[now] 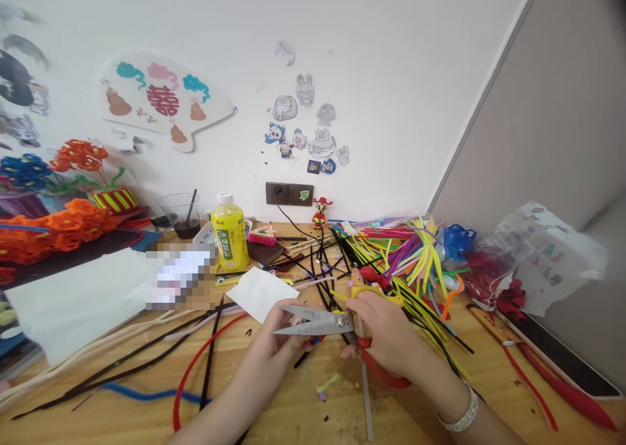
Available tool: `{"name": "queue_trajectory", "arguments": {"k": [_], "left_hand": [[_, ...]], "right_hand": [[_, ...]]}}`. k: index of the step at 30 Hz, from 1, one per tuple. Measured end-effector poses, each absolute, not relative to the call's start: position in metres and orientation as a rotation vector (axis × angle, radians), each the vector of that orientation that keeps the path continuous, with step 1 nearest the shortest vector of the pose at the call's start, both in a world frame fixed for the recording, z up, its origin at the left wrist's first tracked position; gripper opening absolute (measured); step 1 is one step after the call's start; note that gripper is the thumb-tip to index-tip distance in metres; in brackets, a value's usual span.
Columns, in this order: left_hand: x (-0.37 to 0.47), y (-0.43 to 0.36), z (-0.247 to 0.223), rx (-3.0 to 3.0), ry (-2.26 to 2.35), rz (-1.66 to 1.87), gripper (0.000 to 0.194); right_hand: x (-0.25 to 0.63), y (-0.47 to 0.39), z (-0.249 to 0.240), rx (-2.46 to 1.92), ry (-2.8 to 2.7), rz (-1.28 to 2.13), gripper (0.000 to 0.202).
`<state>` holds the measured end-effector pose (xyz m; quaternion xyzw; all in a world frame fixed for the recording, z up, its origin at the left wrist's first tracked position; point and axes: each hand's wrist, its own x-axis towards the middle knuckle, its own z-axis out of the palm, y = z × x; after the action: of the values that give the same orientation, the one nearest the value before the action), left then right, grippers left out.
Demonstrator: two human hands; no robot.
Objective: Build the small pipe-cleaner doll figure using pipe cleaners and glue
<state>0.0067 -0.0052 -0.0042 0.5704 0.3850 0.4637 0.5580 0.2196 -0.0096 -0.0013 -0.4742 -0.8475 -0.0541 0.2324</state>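
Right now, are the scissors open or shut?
Partly open: the scissors, held in the right hand, show two blades spreading from the pivot, with a clear gap between their tips.

The scissors (341, 323) partly hide the small blue-and-red item (318, 338) in the left hand (278, 342).

A silvery, sparkling bracelet (462, 414) circles the right wrist (443, 389).
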Motion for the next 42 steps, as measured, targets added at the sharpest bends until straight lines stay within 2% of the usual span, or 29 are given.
{"name": "queue_trajectory", "arguments": {"k": [12,20,25,34,42], "left_hand": [[0.006,-0.005,-0.005,1.236,0.857,1.071,0.035],[0.009,-0.008,0.003,1.232,0.928,1.062,0.036],[0.01,-0.007,0.002,1.209,0.864,1.062,0.038],[0.007,-0.007,0.001,1.087,0.898,1.054,0.052],[0.007,-0.005,0.002,0.78,0.899,1.009,0.046]], "right_hand": [[0.22,-0.009,-0.005,-1.314,-2.337,-0.084,0.057],[0.22,-0.009,-0.007,-1.273,-2.329,-0.083,0.046],[0.22,-0.008,-0.015,-1.341,-2.31,-0.204,0.032],[0.228,0.002,-0.017,-1.426,-2.08,-0.216,0.034],[0.227,0.005,-0.022,-1.589,-2.078,-0.313,0.036]]}}
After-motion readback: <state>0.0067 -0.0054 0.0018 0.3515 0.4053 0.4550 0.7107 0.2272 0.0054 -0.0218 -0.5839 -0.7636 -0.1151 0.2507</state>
